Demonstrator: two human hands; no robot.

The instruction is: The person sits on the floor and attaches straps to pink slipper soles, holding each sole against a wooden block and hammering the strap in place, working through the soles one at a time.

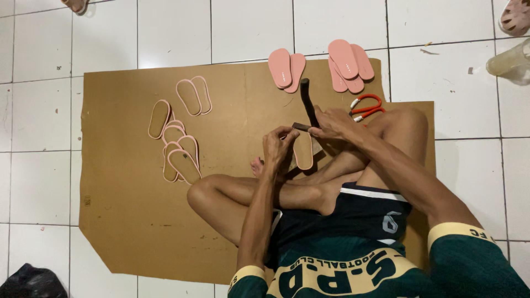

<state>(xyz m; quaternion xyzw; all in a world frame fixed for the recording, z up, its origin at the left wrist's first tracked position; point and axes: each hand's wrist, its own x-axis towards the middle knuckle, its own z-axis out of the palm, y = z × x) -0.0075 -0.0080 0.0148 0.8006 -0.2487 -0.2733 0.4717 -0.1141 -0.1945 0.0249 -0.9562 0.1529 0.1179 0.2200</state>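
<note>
We sit cross-legged on the cardboard sheet (127,221). Our left hand (279,144) pinches the pink-rimmed sole (303,152) just above our shins; our right hand (334,124) grips the dark tool (307,102) against its far end. More soles (178,149) lie left, pink sandals (345,65) far, orange-handled pliers (365,107) right.
</note>
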